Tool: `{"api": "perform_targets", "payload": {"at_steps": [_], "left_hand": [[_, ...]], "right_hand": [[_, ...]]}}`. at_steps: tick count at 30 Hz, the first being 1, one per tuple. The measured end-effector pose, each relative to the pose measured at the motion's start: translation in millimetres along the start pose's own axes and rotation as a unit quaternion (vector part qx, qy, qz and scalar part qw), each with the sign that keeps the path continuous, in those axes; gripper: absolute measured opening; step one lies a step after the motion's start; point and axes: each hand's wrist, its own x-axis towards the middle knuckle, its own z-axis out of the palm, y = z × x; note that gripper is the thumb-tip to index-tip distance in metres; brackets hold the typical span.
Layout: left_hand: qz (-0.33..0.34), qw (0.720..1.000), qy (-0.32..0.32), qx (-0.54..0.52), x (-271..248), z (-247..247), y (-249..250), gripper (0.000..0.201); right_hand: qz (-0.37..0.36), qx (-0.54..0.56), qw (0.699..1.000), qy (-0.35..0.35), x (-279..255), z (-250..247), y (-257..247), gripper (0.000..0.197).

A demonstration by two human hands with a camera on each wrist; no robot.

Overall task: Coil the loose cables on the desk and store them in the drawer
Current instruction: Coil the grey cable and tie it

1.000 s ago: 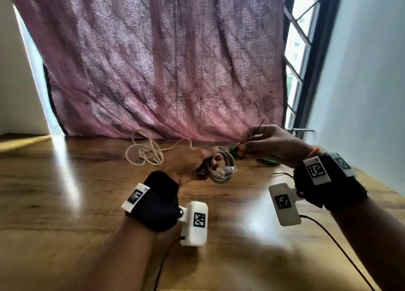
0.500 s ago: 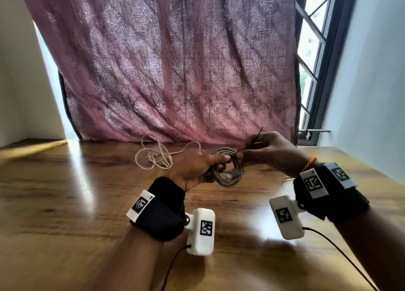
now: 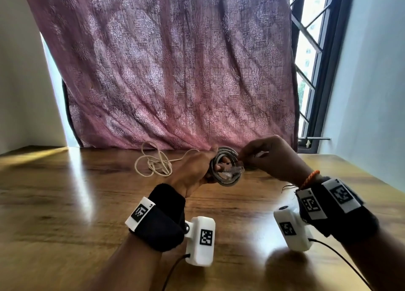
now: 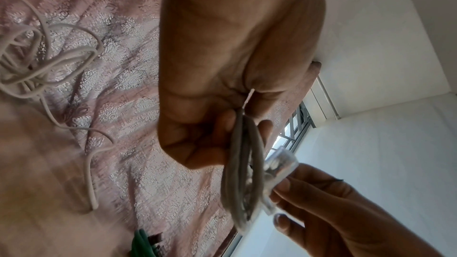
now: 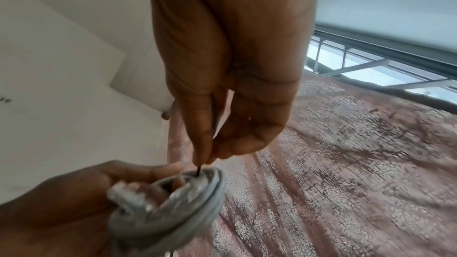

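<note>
Left hand (image 3: 192,170) grips a grey coiled cable (image 3: 225,169), fingers curled through the ring, holding it clear above the wooden desk (image 3: 65,203). Coil: several round, matte loops lying close together; clear plastic connectors (image 3: 232,173) at its lower edge, glossy and blocky.

Right hand (image 3: 274,157) at 3 o'clock of the coil, thumb and forefinger pinching a thin dark tie (image 5: 199,171), stiff and wire-like. In the right wrist view its tip meets the top rim of the coil. In the left wrist view the right fingertips (image 4: 281,185) lie against one connector.

Cream cable (image 3: 155,163) lies loose on the desk at 9 o'clock of the left hand, well apart from it: thin, smooth, tangled in open irregular loops. Desk top is polished, grain visible, with a bright reflection on its left side. Behind it hangs a pink patterned curtain (image 3: 175,71), coarse weave, creased. Something green (image 4: 139,245) shows blurred at the bottom of the left wrist view; cannot identify it.

Against 0.5 s ago: the tie no longer sticks up above the right hand; the right fingers have dropped to the coil's rim. Left grip unchanged. Cream cable has not moved.
</note>
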Motion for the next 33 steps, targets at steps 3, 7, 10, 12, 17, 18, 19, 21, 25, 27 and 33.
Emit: {"api": "perform_targets", "payload": {"at_steps": [3,7,10,12,17,18,19,21,25,27,33], "left_hand": [[0.005,1.0,-0.002,-0.017,-1.0,2.7,1.5,0.043],[0.018,0.999,-0.007,-0.049,-1.6,3.5,2.3,0.045],[0.033,0.998,-0.006,-0.06,-4.1,8.2,4.9,0.051],[0.043,0.998,-0.008,-0.049,-6.0,14.0,6.4,0.049],[0.052,0.997,0.001,-0.059,-9.2,22.3,10.2,0.042],[0.049,0.997,0.003,-0.062,-9.8,21.9,10.8,0.041],[0.047,0.997,0.004,-0.067,-10.5,20.8,11.4,0.042],[0.051,0.996,0.006,-0.067,-10.6,19.0,10.9,0.047],[0.059,0.994,0.014,-0.088,-10.5,17.3,13.0,0.041],[0.065,0.991,0.012,-0.113,-9.5,16.0,13.6,0.032],[0.066,0.987,0.005,-0.148,-6.5,13.9,10.0,0.021]], "right_hand": [[-0.062,-0.064,0.996,0.029,-5.3,9.1,-9.6,0.01],[-0.169,-0.119,0.976,0.063,-11.1,16.3,-19.8,0.013],[-0.235,-0.186,0.95,0.086,-10.7,19.4,-22.0,0.011],[-0.266,-0.238,0.928,0.108,-9.6,21.2,-21.9,0.015],[-0.327,-0.321,0.876,0.149,-10.7,22.3,-25.5,0.012],[-0.344,-0.327,0.867,0.153,-11.4,23.4,-26.5,0.005],[-0.359,-0.328,0.859,0.159,-11.9,24.7,-27.5,0.006],[-0.383,-0.317,0.852,0.166,-13.5,27.2,-30.0,0.026],[-0.397,-0.332,0.839,0.168,-13.7,27.8,-30.6,0.016],[-0.393,-0.329,0.843,0.164,-12.8,28.5,-29.1,0.011],[-0.362,-0.317,0.86,0.168,-9.9,31.6,-23.9,0.018]]}}
